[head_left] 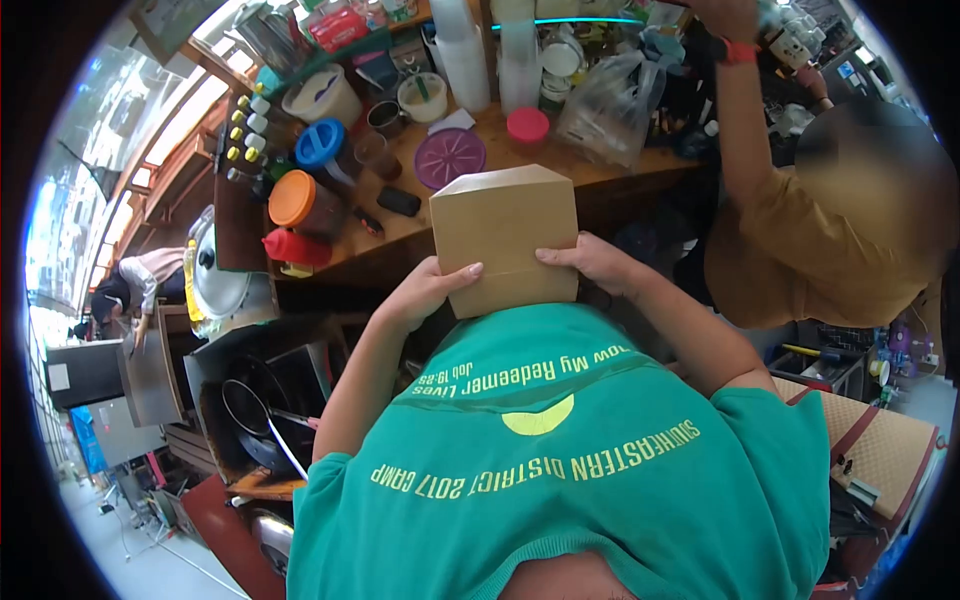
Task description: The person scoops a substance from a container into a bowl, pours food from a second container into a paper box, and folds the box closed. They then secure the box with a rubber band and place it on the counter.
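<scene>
A brown cardboard takeaway box is held upright against the front of my green shirt, just before the counter's edge. My left hand grips its left side, thumb laid flat across the front face. On the opposite side my right hand holds it the same way, thumb pressed on the front. The fingers of both hands are hidden behind the box. Just beyond the box, a purple round lid and a black phone-like object lie on the wooden counter.
Clear cup stacks, a pink-lidded tub, a plastic bag and an orange-lidded jar stand on the counter. At the right a co-worker in a brown shirt reaches up. Pans sit in a lower-left shelf.
</scene>
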`<action>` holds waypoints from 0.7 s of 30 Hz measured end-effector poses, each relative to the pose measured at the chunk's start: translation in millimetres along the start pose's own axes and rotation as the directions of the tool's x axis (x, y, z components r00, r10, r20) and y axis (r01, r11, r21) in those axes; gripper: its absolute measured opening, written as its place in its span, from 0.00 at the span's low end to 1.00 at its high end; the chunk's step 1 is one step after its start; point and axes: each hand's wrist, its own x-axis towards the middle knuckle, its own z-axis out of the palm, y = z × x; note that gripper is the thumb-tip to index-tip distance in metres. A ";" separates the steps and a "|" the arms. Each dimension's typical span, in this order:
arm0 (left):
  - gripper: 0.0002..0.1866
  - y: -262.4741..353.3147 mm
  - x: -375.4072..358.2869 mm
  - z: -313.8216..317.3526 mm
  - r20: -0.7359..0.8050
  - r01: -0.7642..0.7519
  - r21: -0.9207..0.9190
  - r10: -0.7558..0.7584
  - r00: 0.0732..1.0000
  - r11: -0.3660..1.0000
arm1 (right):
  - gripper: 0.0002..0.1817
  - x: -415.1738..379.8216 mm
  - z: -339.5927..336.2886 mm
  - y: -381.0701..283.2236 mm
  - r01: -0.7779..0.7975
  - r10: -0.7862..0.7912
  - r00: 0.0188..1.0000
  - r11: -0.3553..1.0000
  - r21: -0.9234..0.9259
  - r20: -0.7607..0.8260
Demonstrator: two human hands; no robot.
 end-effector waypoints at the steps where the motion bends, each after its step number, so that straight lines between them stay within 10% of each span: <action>1: 0.24 0.0 2.2 2.8 -0.004 0.009 -0.008 -0.009 1.000 1.000 | 0.29 -1.6 -5.8 -1.5 -0.022 0.022 1.000 1.000 -0.019 0.009; 18: 0.15 29.8 56.6 63.1 0.101 -0.062 -0.049 0.067 0.993 0.997 | 0.24 -31.1 -87.2 -15.2 -0.126 0.124 0.992 0.988 0.088 0.029; 21: 0.14 29.8 67.9 78.0 0.132 -0.222 -0.007 0.221 0.966 0.975 | 0.26 -42.3 -101.7 -13.4 0.085 -0.093 0.985 0.995 0.057 0.147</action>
